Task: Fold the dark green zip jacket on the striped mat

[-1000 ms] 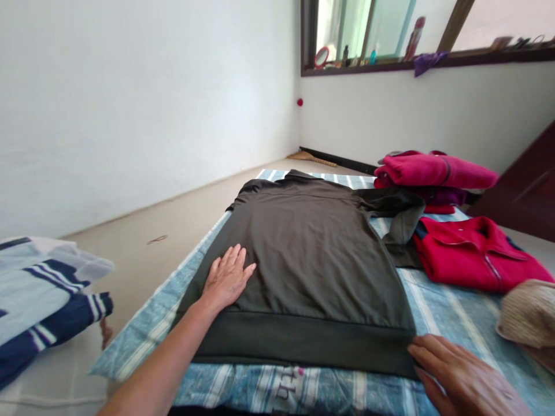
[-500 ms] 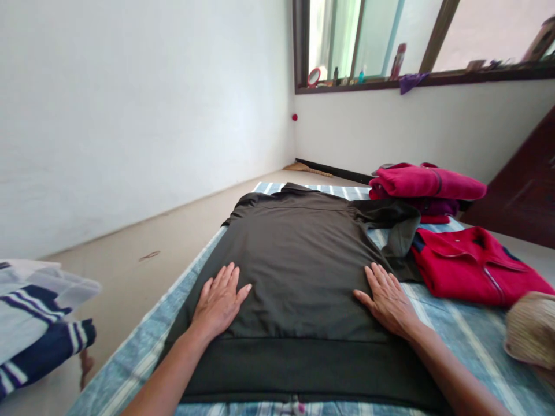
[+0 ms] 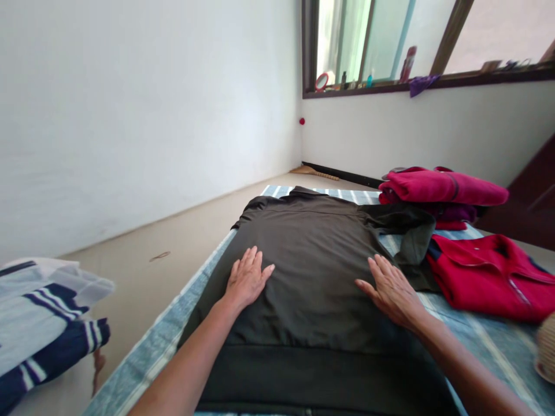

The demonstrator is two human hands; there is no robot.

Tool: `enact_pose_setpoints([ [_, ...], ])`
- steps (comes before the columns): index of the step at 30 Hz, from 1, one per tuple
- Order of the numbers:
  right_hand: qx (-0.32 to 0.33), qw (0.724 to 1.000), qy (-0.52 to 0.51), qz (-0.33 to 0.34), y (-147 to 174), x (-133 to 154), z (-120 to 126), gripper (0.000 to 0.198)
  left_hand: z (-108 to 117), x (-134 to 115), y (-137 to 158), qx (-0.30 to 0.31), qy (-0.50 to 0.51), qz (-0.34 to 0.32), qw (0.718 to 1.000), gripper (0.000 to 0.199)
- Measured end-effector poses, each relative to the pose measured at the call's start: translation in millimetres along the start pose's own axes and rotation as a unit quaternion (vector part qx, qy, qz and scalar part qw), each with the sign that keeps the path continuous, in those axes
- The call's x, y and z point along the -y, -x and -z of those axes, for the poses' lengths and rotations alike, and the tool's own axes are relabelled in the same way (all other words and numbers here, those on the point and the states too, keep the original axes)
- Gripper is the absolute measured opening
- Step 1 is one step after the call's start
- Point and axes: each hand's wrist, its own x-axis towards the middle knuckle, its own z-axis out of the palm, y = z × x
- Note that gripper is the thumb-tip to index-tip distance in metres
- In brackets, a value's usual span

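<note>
A dark, collared jacket (image 3: 312, 271) lies spread out, back side up, over a blue-and-white striped sheet (image 3: 147, 346). Its collar points away from me and its hem is nearest. My left hand (image 3: 247, 277) rests palm down on the left part of the jacket's back, fingers extended. Toward the jacket's right side is my right hand (image 3: 392, 289), also flat with fingers out and thumb apart; whether it presses on the cloth or hovers just above, I cannot tell. The right sleeve (image 3: 414, 237) is bent out to the side, while the left sleeve is mostly hidden.
Beside the right sleeve lies a folded red jacket (image 3: 494, 277), with a pile of folded red clothes (image 3: 442, 188) behind it. A tan knitted item (image 3: 546, 349) shows at the right edge. Striped navy-and-white clothing (image 3: 52, 329) is at lower left. A white wall (image 3: 151, 115) rises beyond the floor.
My left hand has slid forward and inward over the jacket. The right hand has shifted slightly forward. The whole view has turned a little left.
</note>
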Motion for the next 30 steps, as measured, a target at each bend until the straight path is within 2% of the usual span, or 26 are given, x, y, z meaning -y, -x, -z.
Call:
enact_pose_setpoints([
  [4,0.032,0.999,-0.023,-0.001,-33,2,-7,0.076,-13,2,-12,0.029,-0.01,0.004,1.0,0.065],
  [8,0.055,0.998,-0.016,-0.03,-41,-9,-26,0.077,-19,6,-10,0.023,-0.03,0.001,0.999,0.065],
  [18,0.061,0.998,-0.015,-0.032,-40,-11,-24,0.076,-18,5,-12,0.021,-0.046,-0.005,0.999,0.065],
  [23,0.051,0.998,-0.005,-0.033,-38,-3,-15,0.075,-4,-1,-14,0.055,-0.03,0.01,0.998,0.067],
  [27,0.017,1.0,-0.011,0.004,-20,12,-4,0.079,3,-9,-7,0.036,-0.037,0.005,0.999,0.067],
  [30,0.03,0.998,-0.036,0.043,1,21,-3,0.081,-4,-12,0,0.036,-0.053,0.001,0.998,0.066],
])
